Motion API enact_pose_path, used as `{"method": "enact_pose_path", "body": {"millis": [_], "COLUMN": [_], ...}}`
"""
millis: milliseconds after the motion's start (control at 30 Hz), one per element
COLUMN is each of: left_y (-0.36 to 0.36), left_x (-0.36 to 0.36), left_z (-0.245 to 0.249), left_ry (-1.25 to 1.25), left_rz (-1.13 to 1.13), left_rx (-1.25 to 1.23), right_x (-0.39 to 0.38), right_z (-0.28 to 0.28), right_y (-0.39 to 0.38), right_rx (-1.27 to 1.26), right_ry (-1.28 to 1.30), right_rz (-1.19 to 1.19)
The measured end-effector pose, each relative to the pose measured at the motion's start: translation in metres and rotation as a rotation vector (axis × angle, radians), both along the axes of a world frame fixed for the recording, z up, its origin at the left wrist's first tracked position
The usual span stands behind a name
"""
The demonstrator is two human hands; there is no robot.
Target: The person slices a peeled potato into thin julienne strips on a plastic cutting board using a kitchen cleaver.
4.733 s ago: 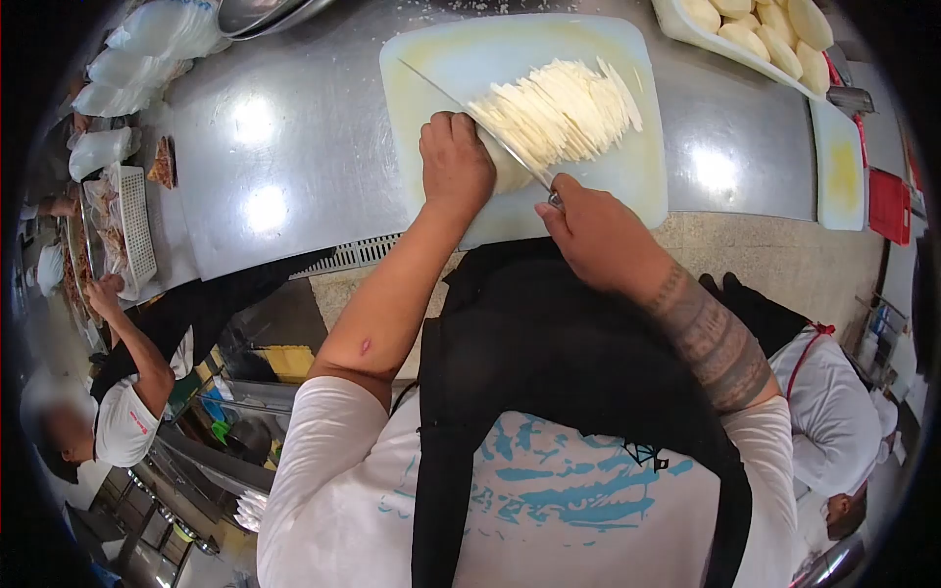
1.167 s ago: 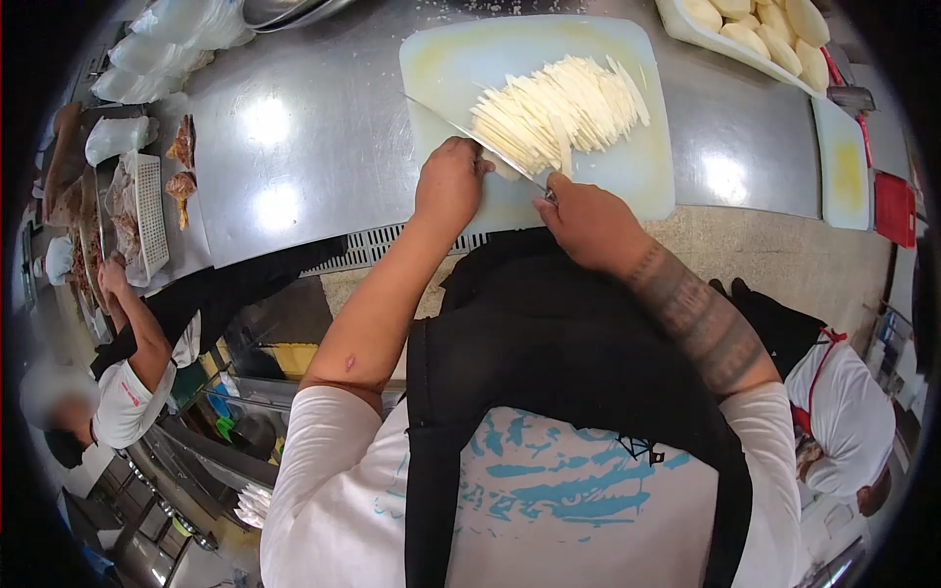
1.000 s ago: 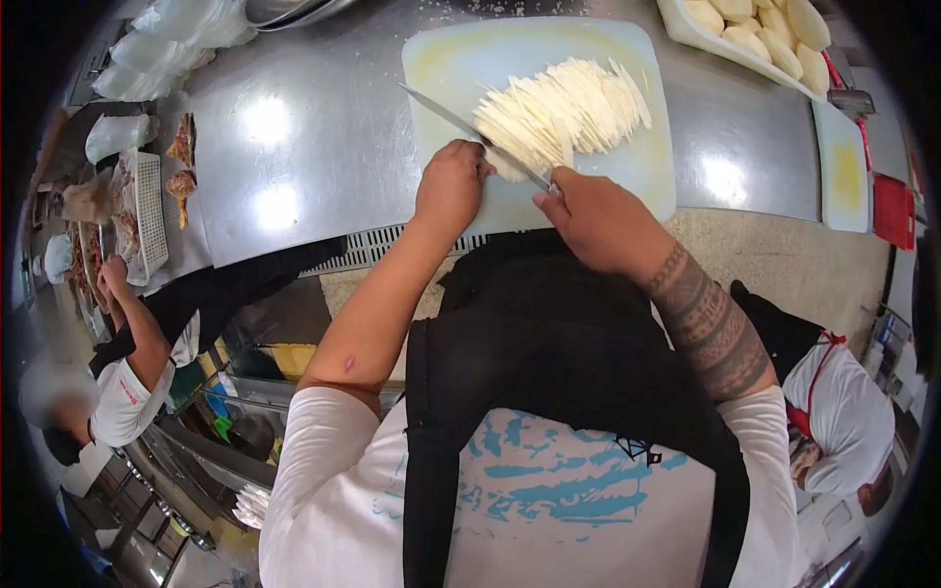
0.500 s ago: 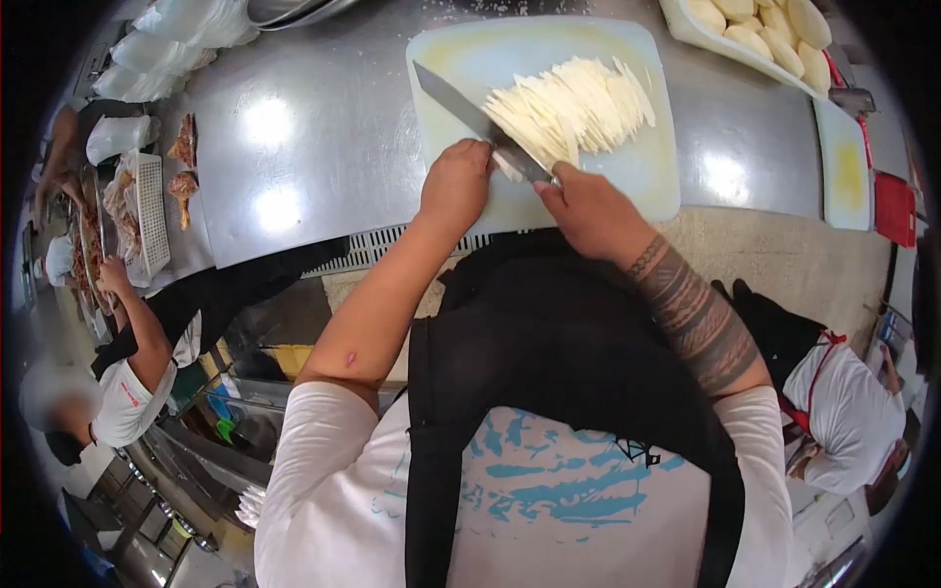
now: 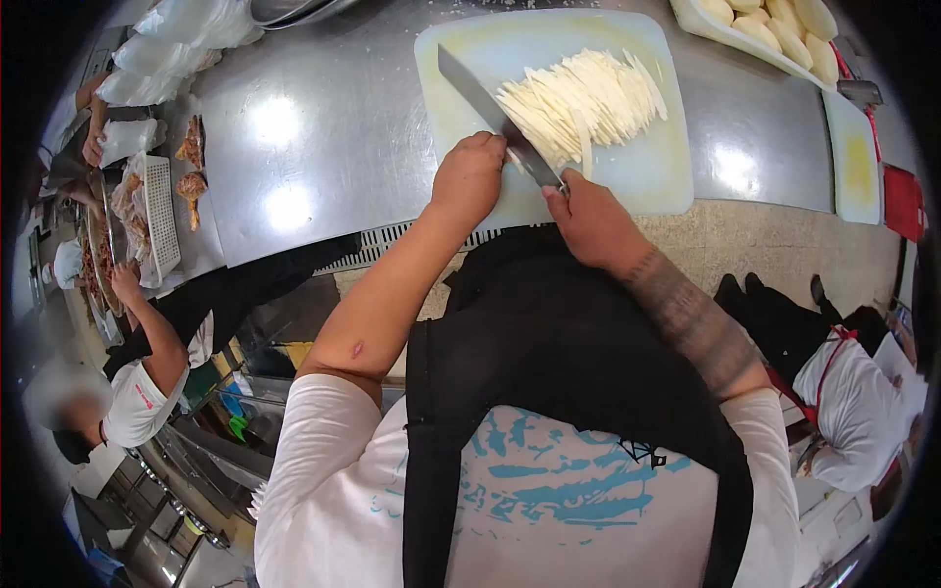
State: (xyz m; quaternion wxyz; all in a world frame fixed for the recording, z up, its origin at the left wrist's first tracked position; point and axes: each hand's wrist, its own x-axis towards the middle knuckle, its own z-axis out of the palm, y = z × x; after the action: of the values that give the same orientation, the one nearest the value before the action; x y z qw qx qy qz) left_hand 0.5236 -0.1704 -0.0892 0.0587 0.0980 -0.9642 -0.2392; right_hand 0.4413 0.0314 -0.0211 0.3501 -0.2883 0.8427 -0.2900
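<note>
Strips (image 5: 586,103) of a pale, cream-white vegetable lie in a loose heap on the far half of the light cutting board (image 5: 647,176). They are thin and long, nearly all point the same way, and they fan out a little toward the right. One strip sticks out of the heap toward the near edge.

The right hand (image 5: 588,218) is closed around the handle of the knife (image 5: 485,98). Its broad grey blade runs slanted across the board, away and to the left, and its flat side shows. The blade lies just at the left side of the heap.

The left hand (image 5: 469,181) rests on the near edge of the board, touching the blade. Its fingers are curled together, knuckles up. I cannot tell if something is under them.

The board lies on a steel counter (image 5: 323,127). A white tray (image 5: 745,49) with peeled pieces (image 5: 774,20) stands at the far right.
</note>
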Motion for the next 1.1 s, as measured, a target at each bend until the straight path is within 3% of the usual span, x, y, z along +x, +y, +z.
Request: {"method": "enact_pose_path", "body": {"millis": [200,300,500,667,800,900,1100], "left_y": [-0.002,-0.004,-0.006,-0.008,-0.009,-0.016,-0.012], "left_x": [0.0,0.0,0.002,0.001,-0.001,0.002,0.007], "left_z": [-0.004,-0.003,-0.003,-0.001,0.002,0.01,0.005], "left_ry": [0.069,0.046,0.034,0.038,0.013,-0.161,-0.029], "left_rz": [-0.026,-0.046,-0.045,-0.06,-0.08,-0.095,-0.036], "left_rx": [-0.01,-0.017,-0.008,0.021,-0.03,-0.062,-0.004], "right_x": [-0.009,0.006,-0.003,-0.005,-0.014,-0.004,0.006], "right_z": [0.033,-0.003,0.017,-0.025,-0.018,0.0,0.012], "right_y": [0.003,-0.007,0.002,-0.01,0.0,0.001,-0.003], "right_rx": [-0.04,-0.028,-0.071,-0.11,-0.201,0.007,0.061], "right_ry": [-0.023,-0.015,-0.037,0.03,0.098,0.04,0.114], "right_rz": [0.059,-0.033,0.033,-0.021,-0.027,-0.005,0.017]}}
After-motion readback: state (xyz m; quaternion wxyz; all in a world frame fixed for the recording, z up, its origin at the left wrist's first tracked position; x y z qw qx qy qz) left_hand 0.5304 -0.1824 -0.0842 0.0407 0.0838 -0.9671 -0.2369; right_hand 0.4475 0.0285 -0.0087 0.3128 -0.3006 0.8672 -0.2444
